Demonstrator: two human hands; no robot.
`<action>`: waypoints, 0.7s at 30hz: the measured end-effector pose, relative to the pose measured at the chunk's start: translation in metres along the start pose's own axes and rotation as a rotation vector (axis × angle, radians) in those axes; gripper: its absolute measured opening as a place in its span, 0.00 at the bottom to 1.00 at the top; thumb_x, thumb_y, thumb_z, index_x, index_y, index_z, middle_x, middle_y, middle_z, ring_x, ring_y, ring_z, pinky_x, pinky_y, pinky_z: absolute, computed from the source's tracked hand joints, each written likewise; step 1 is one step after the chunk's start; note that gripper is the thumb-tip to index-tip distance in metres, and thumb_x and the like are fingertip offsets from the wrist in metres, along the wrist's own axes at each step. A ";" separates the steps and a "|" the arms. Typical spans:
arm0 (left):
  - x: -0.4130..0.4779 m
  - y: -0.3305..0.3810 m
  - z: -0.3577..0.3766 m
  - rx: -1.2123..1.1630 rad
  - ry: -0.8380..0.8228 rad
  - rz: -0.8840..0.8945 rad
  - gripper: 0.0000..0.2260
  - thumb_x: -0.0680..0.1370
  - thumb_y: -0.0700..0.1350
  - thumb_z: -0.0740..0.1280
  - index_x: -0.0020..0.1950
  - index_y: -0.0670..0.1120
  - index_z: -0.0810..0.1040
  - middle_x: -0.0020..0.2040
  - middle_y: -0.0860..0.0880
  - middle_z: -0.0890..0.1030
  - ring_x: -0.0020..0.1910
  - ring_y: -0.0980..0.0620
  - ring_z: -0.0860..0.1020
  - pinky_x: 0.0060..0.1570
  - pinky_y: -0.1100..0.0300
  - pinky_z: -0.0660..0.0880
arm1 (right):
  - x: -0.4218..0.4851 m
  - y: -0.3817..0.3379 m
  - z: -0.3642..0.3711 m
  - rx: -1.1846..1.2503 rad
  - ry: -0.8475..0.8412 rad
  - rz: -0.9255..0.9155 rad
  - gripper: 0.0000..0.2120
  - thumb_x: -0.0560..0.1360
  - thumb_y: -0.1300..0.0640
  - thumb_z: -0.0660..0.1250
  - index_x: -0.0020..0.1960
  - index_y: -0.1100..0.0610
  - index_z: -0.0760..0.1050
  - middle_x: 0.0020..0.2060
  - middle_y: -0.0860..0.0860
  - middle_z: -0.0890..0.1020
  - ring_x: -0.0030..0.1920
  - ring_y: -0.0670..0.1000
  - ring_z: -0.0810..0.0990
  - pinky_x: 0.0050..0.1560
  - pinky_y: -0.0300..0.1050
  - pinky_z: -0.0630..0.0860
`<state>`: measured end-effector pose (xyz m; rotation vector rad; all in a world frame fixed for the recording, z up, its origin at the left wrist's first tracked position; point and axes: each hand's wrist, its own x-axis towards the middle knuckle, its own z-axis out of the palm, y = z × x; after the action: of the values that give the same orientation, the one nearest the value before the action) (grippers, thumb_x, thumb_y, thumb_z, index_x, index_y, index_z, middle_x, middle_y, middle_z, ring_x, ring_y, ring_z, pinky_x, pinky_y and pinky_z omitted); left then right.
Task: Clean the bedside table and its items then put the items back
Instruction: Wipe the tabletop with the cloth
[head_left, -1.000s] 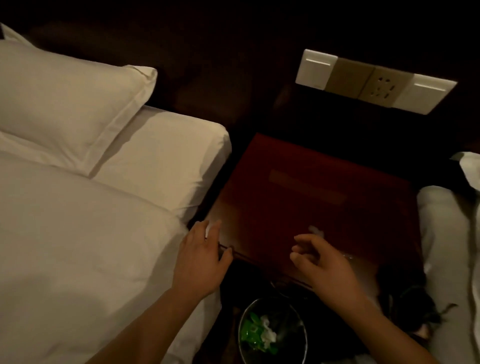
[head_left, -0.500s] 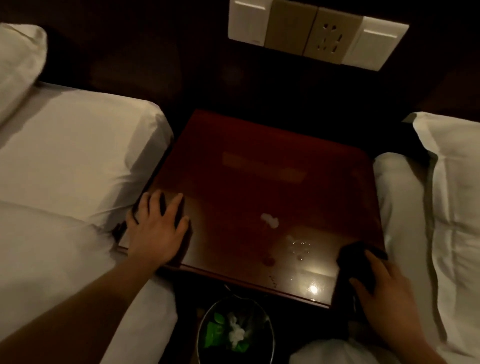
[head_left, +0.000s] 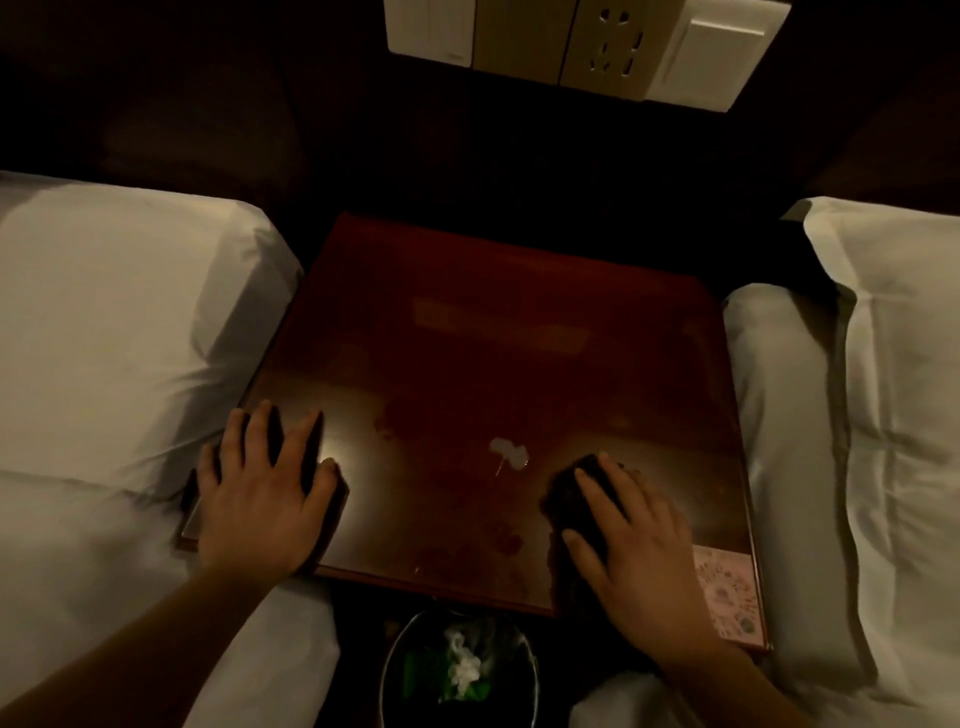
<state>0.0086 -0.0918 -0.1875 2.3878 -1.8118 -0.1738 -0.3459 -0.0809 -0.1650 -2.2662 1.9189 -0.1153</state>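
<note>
dark cloth (head_left: 563, 501) under right hand (head_left: 644, 571), on bedside table (head_left: 467, 364)

Bedside table (head_left: 467, 338): dark cloth (head_left: 569, 496), white smear (head_left: 509, 452), pink card (head_left: 727, 592).

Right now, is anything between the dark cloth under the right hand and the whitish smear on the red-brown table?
Nothing visible: only bare red-brown table top lies between the dark cloth and the whitish smear. The left hand rests well aside.
</note>
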 end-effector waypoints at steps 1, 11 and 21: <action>0.000 0.001 0.000 0.000 -0.003 -0.001 0.27 0.77 0.61 0.51 0.76 0.57 0.63 0.78 0.41 0.62 0.78 0.38 0.56 0.72 0.35 0.56 | 0.006 0.008 0.000 0.000 0.032 0.022 0.27 0.76 0.38 0.55 0.72 0.46 0.67 0.71 0.49 0.69 0.67 0.54 0.67 0.62 0.54 0.68; 0.003 0.004 -0.003 0.054 -0.053 0.058 0.30 0.78 0.59 0.50 0.78 0.49 0.63 0.77 0.34 0.60 0.78 0.34 0.55 0.76 0.37 0.52 | 0.040 -0.014 -0.017 0.627 0.295 0.292 0.08 0.76 0.55 0.66 0.55 0.52 0.73 0.56 0.47 0.75 0.54 0.49 0.77 0.51 0.48 0.76; 0.012 -0.006 0.002 0.069 -0.068 0.273 0.32 0.79 0.58 0.55 0.76 0.38 0.64 0.77 0.37 0.64 0.79 0.41 0.58 0.77 0.41 0.53 | -0.015 -0.012 0.011 0.055 0.055 0.211 0.39 0.72 0.29 0.57 0.76 0.47 0.57 0.77 0.51 0.58 0.74 0.53 0.59 0.74 0.59 0.57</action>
<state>0.0170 -0.1018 -0.1901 2.1714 -2.1837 -0.1662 -0.3354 -0.0637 -0.1730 -2.0320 2.1405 -0.2016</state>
